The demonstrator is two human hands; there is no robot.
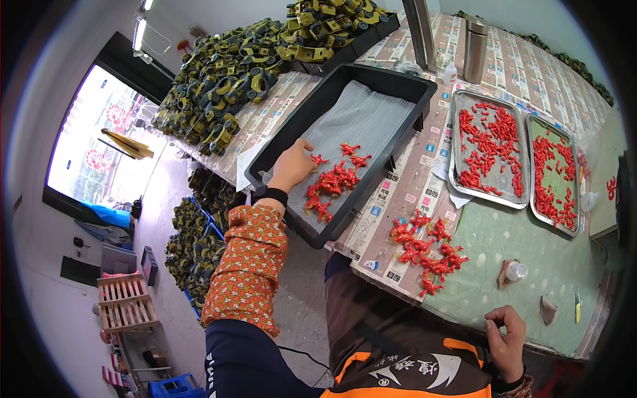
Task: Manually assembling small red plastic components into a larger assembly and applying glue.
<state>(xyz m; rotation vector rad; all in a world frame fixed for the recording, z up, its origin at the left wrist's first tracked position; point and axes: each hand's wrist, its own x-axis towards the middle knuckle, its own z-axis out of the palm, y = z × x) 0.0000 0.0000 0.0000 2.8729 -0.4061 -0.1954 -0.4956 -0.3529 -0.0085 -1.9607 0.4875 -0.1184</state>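
— Fingers of the left hand (292, 166): what are they doing?
— Spread loosely, tips touching a small red plastic piece (318, 159) inside the black tray (398, 83), on its ribbed grey liner. A knobbly red heap (332, 186) lies just beside the hand.
— And the right hand (505, 341)?
— Well away from the tray, at the green mat's (524, 239) near edge, fingers curled together; whether it pinches anything, I cannot tell.
— Other pieces?
— A loose red cluster (428, 249) beside the tray; two shiny metal pans (458, 142) beyond hold more.

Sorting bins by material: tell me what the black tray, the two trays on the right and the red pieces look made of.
Black tray: matte, probably plastic. Two right trays: bare metal, judging by grey shine. Red pieces: glossy, uniform, likely moulded plastic.
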